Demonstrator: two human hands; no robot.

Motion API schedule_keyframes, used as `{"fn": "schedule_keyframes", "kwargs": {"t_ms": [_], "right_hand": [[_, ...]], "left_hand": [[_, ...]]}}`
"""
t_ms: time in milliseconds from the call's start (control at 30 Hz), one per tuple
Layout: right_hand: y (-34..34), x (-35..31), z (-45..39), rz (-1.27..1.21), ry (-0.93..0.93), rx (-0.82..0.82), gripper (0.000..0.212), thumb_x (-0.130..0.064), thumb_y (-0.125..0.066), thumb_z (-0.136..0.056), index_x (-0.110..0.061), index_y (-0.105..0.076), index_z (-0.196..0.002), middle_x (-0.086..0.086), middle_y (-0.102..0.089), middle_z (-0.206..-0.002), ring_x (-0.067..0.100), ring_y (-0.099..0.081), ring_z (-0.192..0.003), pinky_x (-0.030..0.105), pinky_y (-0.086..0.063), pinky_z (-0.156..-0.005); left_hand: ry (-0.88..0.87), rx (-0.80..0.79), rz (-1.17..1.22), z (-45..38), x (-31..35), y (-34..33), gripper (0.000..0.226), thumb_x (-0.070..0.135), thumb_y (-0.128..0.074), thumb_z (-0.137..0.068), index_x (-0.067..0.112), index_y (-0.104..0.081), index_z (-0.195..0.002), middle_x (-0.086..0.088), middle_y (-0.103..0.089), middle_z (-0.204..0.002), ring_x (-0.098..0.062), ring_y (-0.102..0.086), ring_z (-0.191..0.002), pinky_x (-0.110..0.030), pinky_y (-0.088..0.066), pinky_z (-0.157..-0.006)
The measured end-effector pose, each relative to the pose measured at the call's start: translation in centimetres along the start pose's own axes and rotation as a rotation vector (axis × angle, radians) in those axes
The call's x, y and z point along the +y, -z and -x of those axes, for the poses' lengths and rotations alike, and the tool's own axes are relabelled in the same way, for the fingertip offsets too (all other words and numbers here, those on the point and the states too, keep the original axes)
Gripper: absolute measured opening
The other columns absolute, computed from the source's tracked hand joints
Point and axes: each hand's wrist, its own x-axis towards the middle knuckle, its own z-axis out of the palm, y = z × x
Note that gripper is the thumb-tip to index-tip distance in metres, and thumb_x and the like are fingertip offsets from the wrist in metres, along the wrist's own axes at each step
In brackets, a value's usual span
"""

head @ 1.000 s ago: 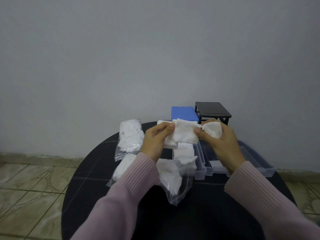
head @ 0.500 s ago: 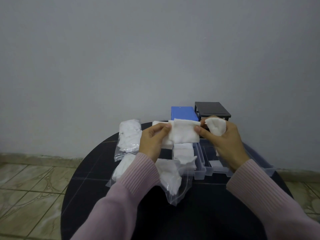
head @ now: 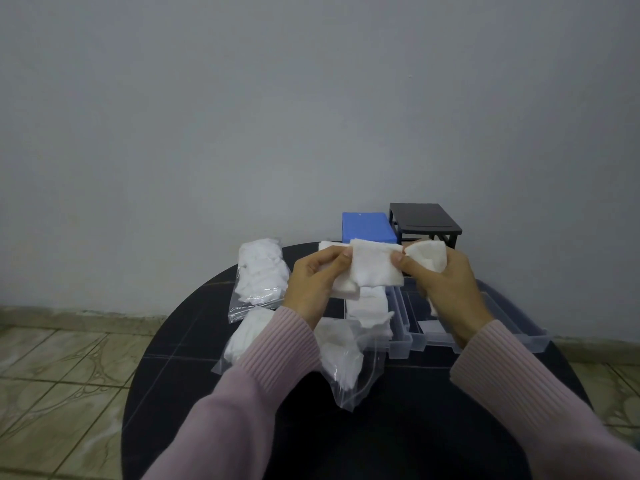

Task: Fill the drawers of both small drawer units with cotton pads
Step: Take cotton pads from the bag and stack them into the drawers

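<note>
Both hands are raised above the round black table [head: 194, 393], and a square cotton pad [head: 377, 263] is pinched between them: its left edge by the curled fingers of the left hand [head: 311, 285], its right edge by the thumb and forefinger of the right hand [head: 446, 289]. The pad is held nearly upright, its flat face turned toward the camera and its top edge running left to right. A second, crumpled pad [head: 427, 254] is gripped in the right hand, and further pads [head: 341, 289] are held behind the left fingers. Nearest on the table, an open clear bag [head: 346, 358] of pads is seen under the left wrist. Beyond it, two clear drawers lie side by side with their long axes running away from the camera: the left drawer [head: 398, 341] is packed with pads, the right drawer [head: 512, 327] is partly hidden by the right hand. A second bag [head: 259, 278] lies farther left. At the wall stand a blue unit [head: 367, 226] and a black unit [head: 422, 218].
</note>
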Motion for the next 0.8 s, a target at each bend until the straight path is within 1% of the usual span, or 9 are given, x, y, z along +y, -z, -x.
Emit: {"fn": "schedule_keyframes", "kwargs": {"t_ms": [133, 233, 300, 333, 433, 533, 667, 733, 800], "right_hand": [[-0.11, -0.2, 0.16, -0.055, -0.017, 0.013, 0.007, -0.021, -0.068, -0.082, -0.02, -0.06, -0.083, -0.006, -0.059, -0.073, 0.004, -0.049, -0.06, 0.017, -0.039, -0.052], [-0.09, -0.32, 0.14, -0.076, -0.017, 0.049, 0.009, -0.02, -0.069, -0.081, -0.021, -0.06, -0.081, -0.003, -0.061, -0.078, 0.008, -0.053, -0.065, 0.017, -0.042, -0.053], [-0.06, -0.35, 0.12, -0.081, -0.023, 0.079, 0.01, -0.02, -0.07, -0.08, -0.021, -0.06, -0.082, -0.001, -0.063, -0.081, 0.01, -0.056, -0.069, 0.02, -0.044, -0.056], [-0.03, -0.4, 0.17, -0.082, -0.025, 0.086, 0.01, -0.02, -0.07, -0.079, -0.021, -0.061, -0.083, -0.001, -0.063, -0.083, 0.011, -0.057, -0.07, 0.02, -0.045, -0.056], [-0.08, -0.69, 0.34, -0.107, -0.022, 0.025, 0.012, -0.018, -0.069, -0.079, -0.023, -0.06, -0.085, -0.002, -0.063, -0.086, 0.008, -0.058, -0.073, 0.012, -0.045, -0.049], [-0.23, -0.81, 0.56, -0.072, -0.03, -0.049, 0.014, -0.017, -0.067, -0.08, -0.025, -0.055, -0.081, -0.008, -0.06, -0.079, 0.004, -0.057, -0.067, 0.007, -0.044, -0.047], [-0.2, -0.69, 0.36, -0.11, 0.009, -0.003, 0.012, -0.014, -0.064, -0.084, -0.024, -0.058, -0.082, -0.006, -0.059, -0.077, -0.004, -0.057, -0.057, 0.007, -0.043, -0.047], [0.0, -0.7, 0.18, -0.139, 0.015, 0.027, 0.011, -0.012, -0.064, -0.085, -0.023, -0.06, -0.084, -0.004, -0.057, -0.074, -0.008, -0.052, -0.048, 0.007, -0.039, -0.044], [0.25, -0.74, 0.03, -0.146, 0.039, 0.03, 0.012, -0.01, -0.064, -0.085, -0.022, -0.061, -0.085, -0.003, -0.058, -0.074, -0.008, -0.052, -0.047, 0.007, -0.039, -0.043]], "left_hand": [[0.007, -0.009, -0.004, 0.18, 0.13, -0.05, 0.018, 0.017, -0.056, -0.091, 0.008, -0.07, -0.097, -0.003, -0.069, -0.092, -0.013, -0.061, -0.087, -0.016, -0.049, -0.072], [0.037, -0.027, 0.005, 0.34, 0.36, -0.1, 0.018, 0.025, -0.057, -0.09, 0.015, -0.072, -0.084, 0.002, -0.069, -0.084, -0.008, -0.062, -0.08, -0.01, -0.048, -0.067], [0.032, -0.056, -0.018, 0.43, 0.41, -0.18, 0.019, 0.032, -0.065, -0.081, 0.014, -0.071, -0.076, 0.003, -0.07, -0.079, -0.009, -0.062, -0.077, -0.012, -0.048, -0.069], [0.018, -0.058, -0.054, 0.42, 0.28, -0.2, 0.024, 0.034, -0.069, -0.074, 0.011, -0.071, -0.079, -0.002, -0.07, -0.083, -0.013, -0.063, -0.081, -0.017, -0.049, -0.072], [-0.001, -0.017, -0.123, 0.21, -0.13, -0.12, 0.026, 0.022, -0.074, -0.075, 0.003, -0.071, -0.093, -0.012, -0.069, -0.097, -0.02, -0.063, -0.088, -0.019, -0.051, -0.074], [-0.007, -0.013, -0.097, 0.16, -0.14, 0.12, 0.018, 0.016, -0.069, -0.081, 0.004, -0.07, -0.094, -0.005, -0.069, -0.091, -0.013, -0.063, -0.082, -0.011, -0.05, -0.068], [-0.016, -0.044, -0.078, 0.2, 0.22, 0.24, 0.012, 0.009, -0.059, -0.089, 0.009, -0.069, -0.093, 0.002, -0.067, -0.089, -0.006, -0.06, -0.082, -0.005, -0.046, -0.067], [-0.042, -0.081, -0.112, 0.21, 0.13, 0.35, 0.022, 0.001, -0.052, -0.091, 0.017, -0.069, -0.091, 0.005, -0.066, -0.093, -0.006, -0.059, -0.086, -0.006, -0.046, -0.072], [-0.067, -0.113, -0.172, 0.25, -0.05, 0.47, 0.032, -0.004, -0.052, -0.089, 0.025, -0.066, -0.089, 0.006, -0.065, -0.096, -0.008, -0.059, -0.089, -0.009, -0.047, -0.076]]}}
